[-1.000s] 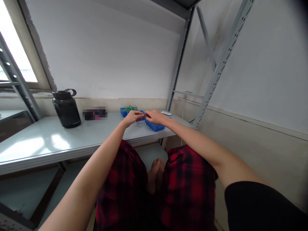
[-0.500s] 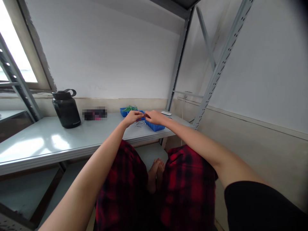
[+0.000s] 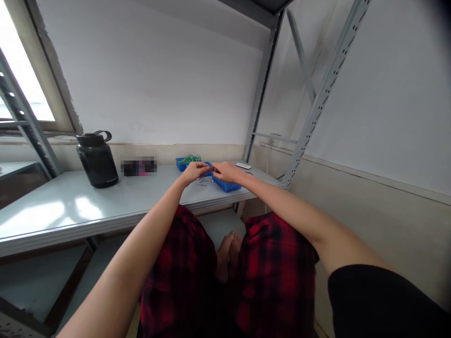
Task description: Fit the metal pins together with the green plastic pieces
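Note:
My left hand (image 3: 195, 172) and my right hand (image 3: 226, 172) are held close together over the shelf table, fingertips nearly meeting. The fingers of each are pinched together; whatever they hold is too small to make out. Beneath and beside the right hand is a blue bin (image 3: 229, 186), partly covered by it. Small metal pieces (image 3: 203, 181) lie on the tabletop just below the hands. Behind the left hand, green pieces (image 3: 190, 158) fill a blue bin (image 3: 181, 164). Another blue bin (image 3: 207, 170) shows between the hands.
A large black bottle (image 3: 97, 162) stands on the grey tabletop (image 3: 141, 197) at the left. A blurred dark item (image 3: 138, 166) lies against the wall. A white flat object (image 3: 243, 165) is behind the right hand. Metal uprights (image 3: 317, 108) rise at the right.
My fingertips have shifted very slightly, with the right fingers a little more spread from the left. The bins and bottle are where they were.

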The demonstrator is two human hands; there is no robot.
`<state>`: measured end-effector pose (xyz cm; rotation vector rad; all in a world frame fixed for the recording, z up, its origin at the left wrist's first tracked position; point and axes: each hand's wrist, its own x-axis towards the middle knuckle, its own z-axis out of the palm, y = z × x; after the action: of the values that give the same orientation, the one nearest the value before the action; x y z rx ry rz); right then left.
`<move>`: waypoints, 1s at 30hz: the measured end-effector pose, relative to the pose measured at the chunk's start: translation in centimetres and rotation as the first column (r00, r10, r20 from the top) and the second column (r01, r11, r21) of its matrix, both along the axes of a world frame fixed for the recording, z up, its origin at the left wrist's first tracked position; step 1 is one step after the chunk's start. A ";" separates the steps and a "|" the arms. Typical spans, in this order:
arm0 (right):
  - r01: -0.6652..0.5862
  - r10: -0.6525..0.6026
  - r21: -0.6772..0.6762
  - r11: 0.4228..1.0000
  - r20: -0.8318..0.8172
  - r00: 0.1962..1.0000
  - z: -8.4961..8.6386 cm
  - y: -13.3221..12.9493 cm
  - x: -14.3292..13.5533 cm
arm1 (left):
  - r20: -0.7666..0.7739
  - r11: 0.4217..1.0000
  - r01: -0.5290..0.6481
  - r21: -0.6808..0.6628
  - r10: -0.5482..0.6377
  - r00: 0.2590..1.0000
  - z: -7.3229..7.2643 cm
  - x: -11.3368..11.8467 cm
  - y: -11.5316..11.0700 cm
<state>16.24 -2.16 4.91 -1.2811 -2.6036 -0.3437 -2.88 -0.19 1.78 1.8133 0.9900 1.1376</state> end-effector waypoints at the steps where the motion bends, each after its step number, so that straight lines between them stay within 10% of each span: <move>1: 0.001 -0.001 0.001 1.000 -0.005 1.000 0.0 0.0 0.0 | 0.015 1.000 -0.007 -0.005 0.007 1.000 0.0 0.0 0.0; 11: -0.048 0.055 0.058 0.997 -0.126 0.991 -0.2 0.2 0.2 | 0.111 0.988 0.014 -0.156 0.003 0.994 0.0 0.8 0.1; 30: -0.091 0.089 0.038 0.995 0.049 0.995 -0.3 0.7 0.1 | -0.112 0.999 0.029 -0.022 -0.031 0.993 -0.7 0.6 0.6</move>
<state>16.33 -1.47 4.60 -1.1520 -2.6693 -0.4131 -2.32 0.38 1.10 1.8865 1.0316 1.0127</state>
